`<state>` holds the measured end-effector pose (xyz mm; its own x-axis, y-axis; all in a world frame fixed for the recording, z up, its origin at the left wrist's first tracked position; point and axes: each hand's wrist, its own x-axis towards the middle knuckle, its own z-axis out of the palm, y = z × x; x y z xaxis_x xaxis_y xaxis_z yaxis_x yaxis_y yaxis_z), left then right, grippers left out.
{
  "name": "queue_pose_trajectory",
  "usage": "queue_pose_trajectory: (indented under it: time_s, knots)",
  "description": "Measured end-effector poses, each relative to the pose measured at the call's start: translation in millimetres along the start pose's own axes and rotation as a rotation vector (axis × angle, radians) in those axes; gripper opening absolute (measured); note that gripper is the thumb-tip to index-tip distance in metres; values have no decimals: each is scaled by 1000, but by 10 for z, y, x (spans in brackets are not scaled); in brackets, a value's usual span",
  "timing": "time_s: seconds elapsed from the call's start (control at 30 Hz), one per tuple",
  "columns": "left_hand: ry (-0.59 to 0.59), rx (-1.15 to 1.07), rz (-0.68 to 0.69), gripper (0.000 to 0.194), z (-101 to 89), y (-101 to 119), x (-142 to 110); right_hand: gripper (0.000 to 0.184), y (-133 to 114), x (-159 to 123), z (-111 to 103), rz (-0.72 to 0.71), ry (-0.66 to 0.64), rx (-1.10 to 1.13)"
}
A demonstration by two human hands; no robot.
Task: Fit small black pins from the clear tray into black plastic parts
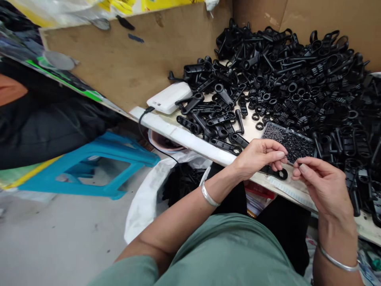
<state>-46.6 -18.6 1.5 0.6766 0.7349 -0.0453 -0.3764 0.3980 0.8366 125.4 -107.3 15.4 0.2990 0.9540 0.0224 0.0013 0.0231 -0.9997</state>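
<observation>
Both hands are raised over the table's front edge, their fingertips a short gap apart. My left hand [262, 157] is closed in a pinch, thumb against fingers; whatever it holds is too small to name. Likewise, my right hand [321, 178] pinches thumb to forefinger, perhaps around something tiny and dark. Just behind them stands a clear shallow box [288, 139] full of small black pieces. Beneath the fingers lies a black plastic arm with a ring end [281, 174], partly hidden by my left hand.
A big heap of black plastic parts [285, 67] covers the table's back and right. Black rings [297, 97] lie before it. A white power bank [169, 97] with a cable rests at left. Below are a white sack [143, 206] and a blue stool [89, 167]; someone's dark clothing [50, 123] shows beside it.
</observation>
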Motion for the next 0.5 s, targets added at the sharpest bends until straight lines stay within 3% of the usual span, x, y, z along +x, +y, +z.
queue_pose_trajectory:
  time_s: [0.27, 0.5]
  knots:
    - [10, 48, 41, 8, 32, -10, -54, 19, 15, -77, 111, -39, 83, -31]
    - [11, 105, 38, 10, 82, -35, -78, 16, 74, -104, 159, -85, 159, -90]
